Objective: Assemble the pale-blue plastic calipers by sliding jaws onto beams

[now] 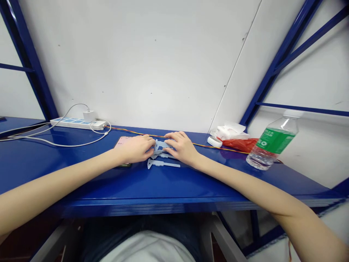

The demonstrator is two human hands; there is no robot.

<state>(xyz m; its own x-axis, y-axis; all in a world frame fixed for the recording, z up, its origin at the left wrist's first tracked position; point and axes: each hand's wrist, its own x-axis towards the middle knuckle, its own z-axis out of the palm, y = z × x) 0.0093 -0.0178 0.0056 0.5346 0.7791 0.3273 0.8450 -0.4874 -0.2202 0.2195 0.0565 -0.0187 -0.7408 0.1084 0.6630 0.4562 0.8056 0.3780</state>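
Note:
Both my hands are at the middle of a blue metal shelf [89, 174]. My left hand [133, 149] and my right hand [181, 147] close from either side on a pale blue plastic caliper-shaped piece [160, 146], which my fingers partly hide. A second pale blue piece [163, 155] lies just below it, its end tucked under my fingers. A third, a long slotted caliper-shaped bar [163, 164], rests on the shelf in front of my hands, touching neither. Under my left palm sits a phone in a pink case [121, 143].
An orange-and-yellow wire [207, 146] runs along the shelf behind my hands. To the right stand a water bottle with a green label [274, 140], a red plastic bag [240, 145], white tissues [230, 131] and a small white device [215, 142]. A power strip [73, 123] with white cables sits back left.

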